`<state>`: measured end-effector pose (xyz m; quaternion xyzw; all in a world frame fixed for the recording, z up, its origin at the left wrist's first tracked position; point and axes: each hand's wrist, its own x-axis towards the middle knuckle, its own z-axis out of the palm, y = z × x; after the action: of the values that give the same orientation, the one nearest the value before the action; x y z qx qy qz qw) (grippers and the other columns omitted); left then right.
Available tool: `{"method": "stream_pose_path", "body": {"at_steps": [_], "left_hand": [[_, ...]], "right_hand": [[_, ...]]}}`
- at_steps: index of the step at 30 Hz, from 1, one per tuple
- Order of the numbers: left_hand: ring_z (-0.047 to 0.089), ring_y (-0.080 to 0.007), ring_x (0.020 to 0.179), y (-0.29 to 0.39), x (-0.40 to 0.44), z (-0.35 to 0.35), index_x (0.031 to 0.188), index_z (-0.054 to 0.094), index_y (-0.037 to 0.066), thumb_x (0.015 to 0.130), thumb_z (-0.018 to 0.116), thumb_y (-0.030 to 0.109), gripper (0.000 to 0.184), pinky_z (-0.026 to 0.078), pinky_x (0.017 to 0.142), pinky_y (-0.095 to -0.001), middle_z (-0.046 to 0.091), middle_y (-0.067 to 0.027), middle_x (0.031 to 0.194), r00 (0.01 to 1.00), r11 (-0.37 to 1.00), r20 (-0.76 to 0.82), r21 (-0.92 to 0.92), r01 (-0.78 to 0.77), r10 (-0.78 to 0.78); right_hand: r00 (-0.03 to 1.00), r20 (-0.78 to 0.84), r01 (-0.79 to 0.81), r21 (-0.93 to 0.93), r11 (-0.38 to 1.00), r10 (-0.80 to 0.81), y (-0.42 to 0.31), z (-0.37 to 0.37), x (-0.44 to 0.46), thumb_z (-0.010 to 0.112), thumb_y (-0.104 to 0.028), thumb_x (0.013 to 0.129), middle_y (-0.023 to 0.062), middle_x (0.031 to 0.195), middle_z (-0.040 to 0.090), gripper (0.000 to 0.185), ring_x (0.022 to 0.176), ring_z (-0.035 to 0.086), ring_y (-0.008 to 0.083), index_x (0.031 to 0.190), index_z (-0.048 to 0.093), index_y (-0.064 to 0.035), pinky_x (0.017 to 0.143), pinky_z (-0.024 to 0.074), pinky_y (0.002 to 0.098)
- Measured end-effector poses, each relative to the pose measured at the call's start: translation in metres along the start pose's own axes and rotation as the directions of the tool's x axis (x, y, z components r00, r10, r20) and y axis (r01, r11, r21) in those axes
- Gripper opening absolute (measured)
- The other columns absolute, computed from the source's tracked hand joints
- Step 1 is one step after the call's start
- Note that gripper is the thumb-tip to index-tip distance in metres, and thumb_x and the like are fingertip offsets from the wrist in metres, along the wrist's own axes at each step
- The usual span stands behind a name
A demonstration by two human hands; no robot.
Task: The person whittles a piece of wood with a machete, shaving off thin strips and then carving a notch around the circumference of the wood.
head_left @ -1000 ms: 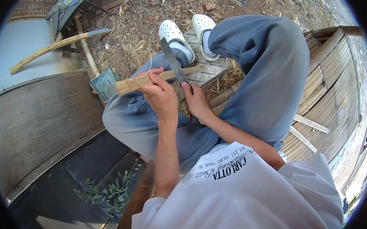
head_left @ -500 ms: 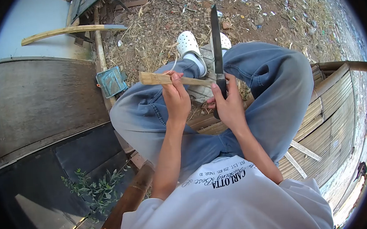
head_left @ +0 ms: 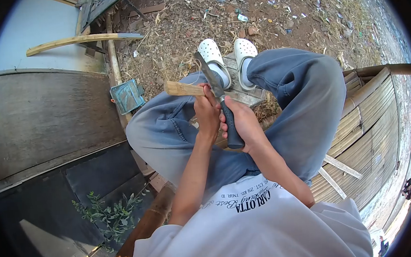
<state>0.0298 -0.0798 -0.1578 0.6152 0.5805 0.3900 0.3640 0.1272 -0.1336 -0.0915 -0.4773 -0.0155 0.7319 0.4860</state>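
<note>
My right hand (head_left: pixel 243 122) is wrapped round the black handle of a knife (head_left: pixel 210 75), whose dark blade points forward and to the left. In my left hand (head_left: pixel 206 115) is a pale piece of wood (head_left: pixel 182 88), its blunt end sticking out to the left. The blade crosses over the wood beside my left fingers; whether its edge touches the wood I cannot tell. A thin, light strip curls near the wood's upper side. The wood's other end is hidden behind the knife and my hands. Both hands are close together above my lap, between my knees.
White clogs (head_left: pixel 244 55) on my feet rest on a grey slab (head_left: pixel 255 96). A blue plastic basket (head_left: pixel 128 96) lies to the left. Slatted bamboo (head_left: pixel 361 133) is at the right, and a leafy plant (head_left: pixel 112 214) grows at the lower left. Litter dots the ground ahead.
The knife has swung from pointing straight ahead to slanting left across the wood, and my right hand has come nearer my left. The wood has shifted slightly right.
</note>
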Motion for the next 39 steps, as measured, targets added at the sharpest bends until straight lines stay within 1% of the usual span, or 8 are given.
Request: {"method": "stream_pose_path", "body": {"at_steps": [2, 3, 16, 20, 22, 30, 34, 39], "left_hand": [[0.055, -0.0235, 0.071, -0.003, -0.003, -0.003, 0.099, 0.049, 0.001, 0.095, 0.040, 0.027, 0.028, 0.042, 0.065, -0.0342, 0.055, -0.0115, 0.079, 0.984, 0.983, 0.143, -0.132, 0.127, -0.108], [0.053, -0.0186, 0.073, -0.032, -0.006, 0.017, 0.100, 0.050, 0.004, 0.093, 0.043, 0.030, 0.028, 0.042, 0.067, -0.0323, 0.054, -0.0071, 0.081, 0.980, 0.897, -0.086, -0.396, -0.198, 0.178], [0.051, -0.0174, 0.075, -0.026, -0.001, 0.001, 0.093, 0.049, 0.002, 0.093, 0.040, 0.038, 0.037, 0.041, 0.071, -0.0324, 0.052, -0.0080, 0.084, 0.991, 0.936, 0.036, -0.335, -0.108, 0.128], [0.046, -0.0109, 0.105, -0.054, -0.005, 0.003, 0.124, 0.041, 0.001, 0.072, 0.072, 0.040, 0.072, 0.036, 0.092, -0.0255, 0.045, -0.0079, 0.118, 0.977, 0.709, 0.204, -0.679, 0.190, -0.067], [0.052, -0.0189, 0.081, -0.044, -0.001, 0.007, 0.098, 0.051, 0.002, 0.089, 0.049, 0.034, 0.033, 0.041, 0.074, -0.0321, 0.054, -0.0086, 0.091, 0.988, 0.840, 0.026, -0.530, -0.115, 0.152], [0.053, -0.0120, 0.070, -0.048, -0.009, 0.008, 0.106, 0.051, 0.007, 0.090, 0.049, 0.031, 0.028, 0.044, 0.067, -0.0254, 0.053, -0.0017, 0.080, 0.993, 0.684, 0.012, -0.726, -0.070, 0.115], [0.053, -0.0074, 0.066, -0.025, -0.002, -0.012, 0.113, 0.048, 0.007, 0.092, 0.043, 0.021, 0.026, 0.045, 0.058, -0.0238, 0.049, 0.0009, 0.075, 0.902, 0.839, 0.339, -0.380, 0.390, -0.266], [0.054, -0.0058, 0.055, -0.083, 0.003, -0.014, 0.130, 0.033, 0.010, 0.088, 0.051, 0.023, 0.047, 0.048, 0.049, -0.0219, 0.053, 0.0026, 0.080, 0.862, 0.721, 0.496, -0.559, 0.409, -0.104]], "right_hand": [[1.000, 0.031, 0.010, -0.060, 0.998, -0.008, -0.005, 0.017, -0.011, 0.045, -0.037, 0.095, -0.0001, 0.064, 0.048, 0.035, 0.046, 0.046, 0.0076, 0.097, 0.052, -0.0030, 0.039, 0.0412, 0.0223], [0.997, 0.076, 0.000, -0.059, 0.998, 0.005, -0.009, 0.027, -0.023, 0.045, -0.038, 0.094, -0.0005, 0.063, 0.047, 0.035, 0.044, 0.046, 0.0073, 0.096, 0.051, -0.0036, 0.037, 0.0406, 0.0228], [0.992, 0.050, -0.119, -0.011, 0.993, 0.120, -0.015, 0.029, -0.029, 0.042, -0.036, 0.095, -0.0006, 0.061, 0.045, 0.033, 0.043, 0.044, 0.0067, 0.094, 0.048, -0.0035, 0.037, 0.0408, 0.0223], [0.986, 0.155, -0.048, -0.060, 0.997, 0.057, -0.013, 0.027, -0.026, 0.043, -0.037, 0.095, -0.0006, 0.060, 0.045, 0.034, 0.042, 0.044, 0.0066, 0.093, 0.048, -0.0036, 0.035, 0.0400, 0.0219], [0.987, 0.153, -0.044, -0.070, 0.997, 0.055, -0.016, 0.027, -0.024, 0.044, -0.037, 0.094, -0.0003, 0.061, 0.046, 0.034, 0.042, 0.044, 0.0070, 0.092, 0.048, -0.0037, 0.035, 0.0401, 0.0218], [0.979, 0.195, -0.041, -0.091, 0.995, 0.058, -0.025, 0.042, -0.047, 0.042, -0.034, 0.095, -0.0015, 0.060, 0.044, 0.030, 0.043, 0.043, 0.0066, 0.090, 0.048, -0.0051, 0.036, 0.0395, 0.0220], [0.991, 0.043, -0.123, -0.058, 0.991, 0.125, -0.009, 0.020, -0.003, 0.041, -0.034, 0.095, -0.0022, 0.059, 0.044, 0.030, 0.040, 0.042, 0.0065, 0.089, 0.048, -0.0058, 0.035, 0.0398, 0.0218], [0.986, 0.125, -0.094, -0.124, 0.988, 0.110, -0.024, 0.030, -0.022, 0.041, -0.035, 0.094, -0.0002, 0.061, 0.046, 0.030, 0.044, 0.046, 0.0087, 0.088, 0.048, -0.0064, 0.038, 0.0416, 0.0238]]}}
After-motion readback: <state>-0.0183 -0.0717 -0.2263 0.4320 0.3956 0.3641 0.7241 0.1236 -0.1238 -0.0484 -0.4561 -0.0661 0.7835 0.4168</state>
